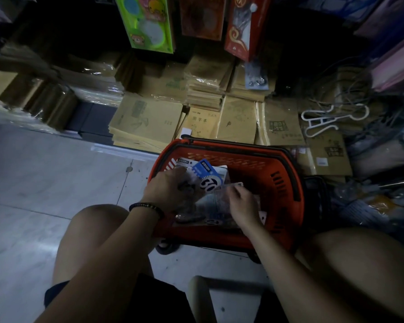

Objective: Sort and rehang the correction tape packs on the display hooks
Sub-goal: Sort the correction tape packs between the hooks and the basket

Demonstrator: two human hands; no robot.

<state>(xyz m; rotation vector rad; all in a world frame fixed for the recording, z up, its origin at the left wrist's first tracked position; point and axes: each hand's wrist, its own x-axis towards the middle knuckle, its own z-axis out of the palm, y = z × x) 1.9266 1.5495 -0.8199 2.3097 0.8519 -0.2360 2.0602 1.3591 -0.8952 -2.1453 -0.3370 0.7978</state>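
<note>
Correction tape packs [207,176], gripped by left hand [170,191] and right hand [241,203], crowd the basket's [287,180] left wall.

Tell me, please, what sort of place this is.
Most likely a stationery shop: wrapped stacks of exercise books, boxed goods hanging above them, and an orange shopping basket holding carded packs.

Bare arms and legs, black shorts, one beaded bracelet.
The left hand [170,187] and right hand [241,206] are bare, as are both forearms down to the near edge of the view. A thin bracelet [147,206] of small dark beads, with a few paler beads on its right side, circles the left wrist. Black shorts [149,297] cover the thighs at the near edge, ending above the bare left knee [96,217] and right knee [350,252].
</note>
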